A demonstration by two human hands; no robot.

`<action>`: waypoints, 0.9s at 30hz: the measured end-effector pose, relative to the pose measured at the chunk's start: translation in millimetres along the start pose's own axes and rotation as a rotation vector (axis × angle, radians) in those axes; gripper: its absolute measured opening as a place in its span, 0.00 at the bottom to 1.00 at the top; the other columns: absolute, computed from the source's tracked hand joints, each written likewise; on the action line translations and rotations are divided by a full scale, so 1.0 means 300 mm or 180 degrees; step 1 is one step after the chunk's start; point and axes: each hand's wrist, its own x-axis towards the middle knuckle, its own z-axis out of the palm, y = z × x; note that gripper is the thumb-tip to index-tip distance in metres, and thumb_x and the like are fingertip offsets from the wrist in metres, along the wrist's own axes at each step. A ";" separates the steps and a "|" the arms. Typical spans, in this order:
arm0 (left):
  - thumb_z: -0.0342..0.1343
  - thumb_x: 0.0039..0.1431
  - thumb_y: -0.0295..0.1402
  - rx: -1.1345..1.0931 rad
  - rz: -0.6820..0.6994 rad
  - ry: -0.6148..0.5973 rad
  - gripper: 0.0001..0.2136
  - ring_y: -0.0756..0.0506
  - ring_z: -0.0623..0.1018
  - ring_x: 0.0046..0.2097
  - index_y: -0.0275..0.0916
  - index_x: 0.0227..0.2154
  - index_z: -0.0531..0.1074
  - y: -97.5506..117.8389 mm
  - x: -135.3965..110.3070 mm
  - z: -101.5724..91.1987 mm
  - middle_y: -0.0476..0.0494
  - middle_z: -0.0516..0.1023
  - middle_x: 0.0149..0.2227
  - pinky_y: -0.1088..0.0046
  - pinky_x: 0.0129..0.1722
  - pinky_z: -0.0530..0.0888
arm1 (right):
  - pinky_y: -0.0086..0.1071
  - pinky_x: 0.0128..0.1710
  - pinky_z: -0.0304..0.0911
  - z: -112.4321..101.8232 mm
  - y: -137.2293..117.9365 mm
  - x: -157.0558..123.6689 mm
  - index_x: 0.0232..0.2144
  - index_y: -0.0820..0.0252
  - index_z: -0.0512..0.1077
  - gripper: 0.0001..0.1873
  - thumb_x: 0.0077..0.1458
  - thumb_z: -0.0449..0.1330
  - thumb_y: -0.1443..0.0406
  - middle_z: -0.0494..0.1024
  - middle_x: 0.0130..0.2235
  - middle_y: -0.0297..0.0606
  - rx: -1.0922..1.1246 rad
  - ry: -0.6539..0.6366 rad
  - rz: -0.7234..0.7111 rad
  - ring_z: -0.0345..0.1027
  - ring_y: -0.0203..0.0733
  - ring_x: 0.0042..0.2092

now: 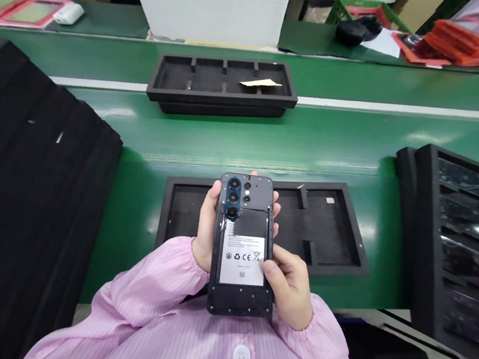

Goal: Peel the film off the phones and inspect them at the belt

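Observation:
I hold a phone upright with its back cover off, showing the camera cluster at the top left and a white battery label lower down. My left hand grips its left edge from behind, fingertips curling round the right side. My right hand holds the lower right edge, thumb pressed on the label's corner. Both hands hover above a black foam tray with empty compartments, at the near edge of the green conveyor belt. Pink striped sleeves cover both arms.
A second black foam tray holding a strip of paper sits farther along the belt. A rack of stacked trays with glossy parts stands at the right. Stacked black foam sheets fill the left. Red sleeves lie at the far right.

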 end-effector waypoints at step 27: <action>0.49 0.65 0.45 0.0431 0.0510 0.1472 0.22 0.37 0.79 0.52 0.47 0.60 0.67 -0.087 0.076 -0.139 0.36 0.79 0.50 0.57 0.50 0.76 | 0.40 0.39 0.73 -0.345 0.182 -0.042 0.44 0.65 0.75 0.31 0.48 0.67 0.46 0.82 0.37 0.45 0.0244 0.1778 0.0883 0.77 0.47 0.37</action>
